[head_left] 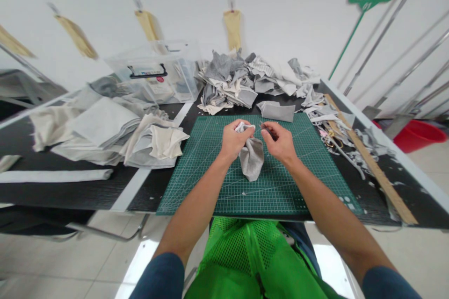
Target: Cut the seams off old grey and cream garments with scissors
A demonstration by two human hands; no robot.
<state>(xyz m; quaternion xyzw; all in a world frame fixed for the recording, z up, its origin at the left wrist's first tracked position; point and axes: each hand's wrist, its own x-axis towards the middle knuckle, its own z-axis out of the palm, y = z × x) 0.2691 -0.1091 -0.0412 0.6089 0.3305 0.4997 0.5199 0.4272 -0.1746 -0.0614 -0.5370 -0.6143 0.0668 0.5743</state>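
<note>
My left hand (232, 140) is closed on a grey cloth piece (251, 161), gripping its bunched, paler upper edge between thumb and fingers. The cloth's lower part hangs down over the green cutting mat (210, 187). Just to the right, my right hand (281, 144) is closed around a small dark metal tool (269, 130) that looks like thread snips. Its tip points left toward the cloth edge, with a small gap seeming to lie between them. Most of the tool is hidden in my fingers.
Stacked pale fabric (101, 124) lies left of the mat; a clear plastic box (168, 79) and a heap of grey scraps (242, 79) stand behind. A folded grey piece (277, 111) touches the mat's far edge. A wooden ruler (375, 163) lies among offcuts at right.
</note>
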